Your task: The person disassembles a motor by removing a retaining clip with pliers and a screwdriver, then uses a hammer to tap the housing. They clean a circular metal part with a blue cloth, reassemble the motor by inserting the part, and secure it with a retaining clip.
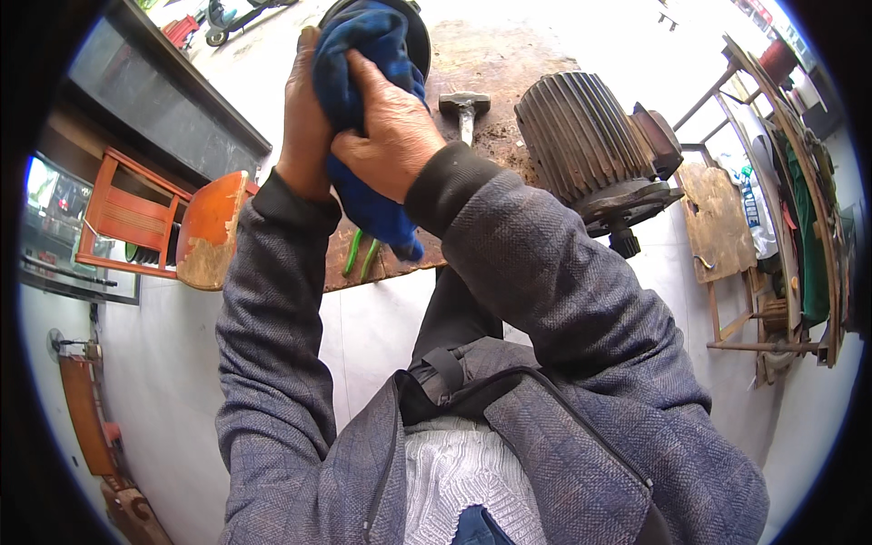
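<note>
A blue cloth (368, 64) is bunched between my two hands at the far end of the bench. My left hand (307, 123) presses against its left side, fingers wrapped around it. From the right, my right hand (391, 132) grips the same cloth with the thumb upward, and a loose end hangs below. Behind the cloth shows the rim of a dark round part (420, 41), mostly hidden. A hammer (465, 104) lies to the right of my hands. Pliers with green handles (363, 254) rest partly under the cloth's hanging end.
A finned electric motor (581, 136) sits at the right on the worn wooden bench (495, 54), its toothed shaft toward me. An orange wooden chair (213, 227) stands at the left beside a dark cabinet (163, 91). At the far right is a cluttered rack (772, 182).
</note>
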The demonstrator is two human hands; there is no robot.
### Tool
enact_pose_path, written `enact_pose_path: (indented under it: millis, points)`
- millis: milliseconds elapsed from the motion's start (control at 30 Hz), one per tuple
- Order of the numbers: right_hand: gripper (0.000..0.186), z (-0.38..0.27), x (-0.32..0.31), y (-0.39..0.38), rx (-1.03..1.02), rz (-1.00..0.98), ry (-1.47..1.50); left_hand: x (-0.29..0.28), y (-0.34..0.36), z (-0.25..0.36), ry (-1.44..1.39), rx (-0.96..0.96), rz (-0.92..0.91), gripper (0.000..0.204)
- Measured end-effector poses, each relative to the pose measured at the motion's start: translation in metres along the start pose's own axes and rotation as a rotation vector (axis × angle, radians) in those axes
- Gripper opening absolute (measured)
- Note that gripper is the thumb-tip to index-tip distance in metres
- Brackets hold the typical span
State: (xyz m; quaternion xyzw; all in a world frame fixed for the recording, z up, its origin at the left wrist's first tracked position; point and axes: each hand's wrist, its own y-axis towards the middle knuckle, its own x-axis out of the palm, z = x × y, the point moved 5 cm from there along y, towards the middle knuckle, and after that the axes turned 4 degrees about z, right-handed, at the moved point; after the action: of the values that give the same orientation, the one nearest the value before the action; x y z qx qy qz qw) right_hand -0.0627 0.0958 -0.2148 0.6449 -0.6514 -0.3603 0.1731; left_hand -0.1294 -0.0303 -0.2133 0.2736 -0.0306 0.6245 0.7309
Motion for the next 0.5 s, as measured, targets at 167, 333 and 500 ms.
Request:
enact_pose_path:
  millis: [167,333,500]
  points:
    - [0.077,0.012,-0.006,-0.005,-0.153,-0.298,-0.124,-0.014,-0.001,0.008,-0.076,-0.063,0.035,0.051]
    - [0.065,0.070,-0.033,0.011,-0.373,-0.727,-0.899,-0.040,-0.002,-0.004,0.002,0.035,0.257,0.057]
    - [0.039,0.049,-0.062,0.060,-0.580,-0.580,-1.224,-0.042,-0.004,-0.014,-0.104,-0.088,0.240,0.059]
